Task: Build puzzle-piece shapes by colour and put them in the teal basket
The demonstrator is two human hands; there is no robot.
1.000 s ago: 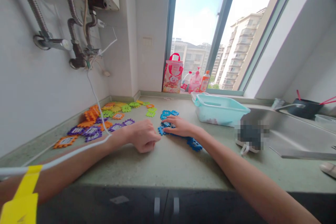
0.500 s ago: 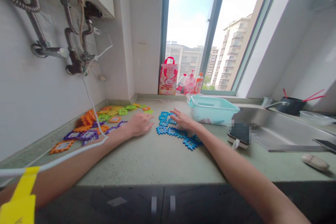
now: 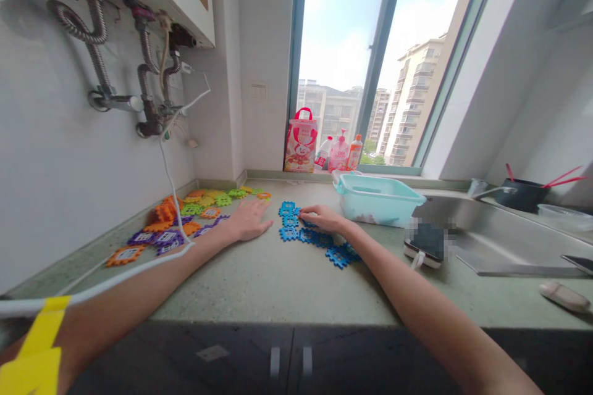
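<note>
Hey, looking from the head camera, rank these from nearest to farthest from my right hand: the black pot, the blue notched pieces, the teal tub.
From your right hand:
1. Blue notched pieces: at its fingertips.
2. Teal tub: just beyond, to the right.
3. Black pot: far right, past the sink.

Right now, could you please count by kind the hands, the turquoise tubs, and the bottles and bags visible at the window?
Left hand and right hand: 2 hands
Turquoise tub: 1
Bottles: 3
Bag: 1
Total: 7
</note>
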